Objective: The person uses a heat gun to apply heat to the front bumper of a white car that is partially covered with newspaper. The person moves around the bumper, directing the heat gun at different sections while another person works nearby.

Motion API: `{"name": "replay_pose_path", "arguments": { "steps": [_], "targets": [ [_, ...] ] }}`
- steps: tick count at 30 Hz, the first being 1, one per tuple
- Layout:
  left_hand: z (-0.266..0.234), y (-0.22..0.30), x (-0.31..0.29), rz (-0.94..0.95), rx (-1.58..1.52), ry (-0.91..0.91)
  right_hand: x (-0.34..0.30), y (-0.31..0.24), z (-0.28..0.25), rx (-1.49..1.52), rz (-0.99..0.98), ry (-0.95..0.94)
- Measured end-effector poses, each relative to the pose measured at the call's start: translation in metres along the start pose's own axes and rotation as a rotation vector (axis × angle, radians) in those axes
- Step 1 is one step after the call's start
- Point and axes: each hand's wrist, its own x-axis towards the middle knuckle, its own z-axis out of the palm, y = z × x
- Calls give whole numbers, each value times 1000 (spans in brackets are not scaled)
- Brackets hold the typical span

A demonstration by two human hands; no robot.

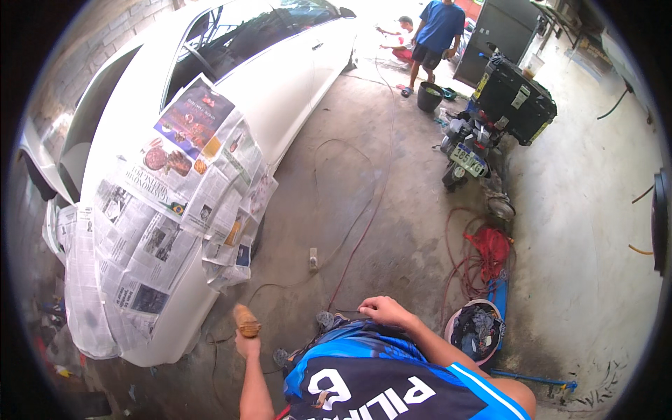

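My left hand [247, 344] is wrapped round a brown, bottle-shaped object [246, 320] with a ribbed end, held up beside the white car [183, 323]. Its exact kind is unclear. Newspaper sheets [150, 241] cover the car's rear side panel, overlapping and hanging loosely at the lower edge. My right hand [383, 309] is in front of my body with its fingers curled in. A thin dark line meets its fingertips; whether the hand grips it cannot be made out.
Hoses [374, 203] trail over the concrete floor. A motorcycle [465, 147] with a black top box [514, 98], a red hose bundle [490, 252] and a tub of rags [476, 329] stand right. Beyond, one person [439, 31] stands near a black bucket [429, 98]; another [404, 42] crouches.
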Motion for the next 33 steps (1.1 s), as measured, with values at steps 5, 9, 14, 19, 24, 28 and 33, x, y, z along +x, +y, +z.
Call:
{"name": "replay_pose_path", "arguments": {
  "steps": [5,9,14,19,24,28,33],
  "targets": [
    [17,-20,3,-24,-47,30,13,-14,-10,32,82,-144],
    [6,-34,3,153,-298,335,28,-23,-11,-6,-13,-156],
    [10,-35,14,344,-324,483,43,-29,-6,-71,-13,-110],
    [50,-34,15,206,-453,309,47,-33,1,138,56,-234],
    [79,-86,4,-214,-430,297,55,-36,3,59,-17,-323],
    [81,-160,0,-537,-1361,563,67,-51,-14,143,152,-360],
    [66,-213,-1,-760,-1752,912,70,-53,-15,-94,51,-318]
  ]
}}
